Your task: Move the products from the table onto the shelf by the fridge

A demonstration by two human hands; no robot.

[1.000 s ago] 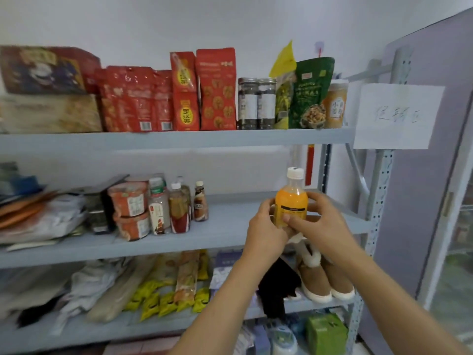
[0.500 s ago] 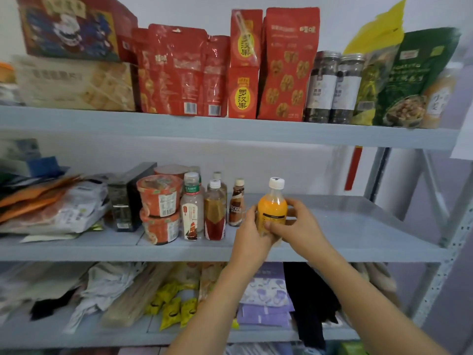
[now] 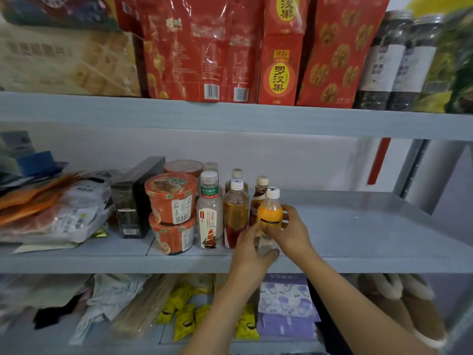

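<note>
Gripping the orange bottle from both sides, the 2 hands have carried it left since 0.5 s ago. It is now upright just right of the tea bottle and in front of the brown bottle, at the right end of the row on the middle shelf. The left hand curls round its base. The right hand wraps its label, thumb across the front. Fingers hide the base, so whether it rests on the middle shelf cannot be told. The 2 stacked noodle cups sit further left. The view has drawn closer.
</note>
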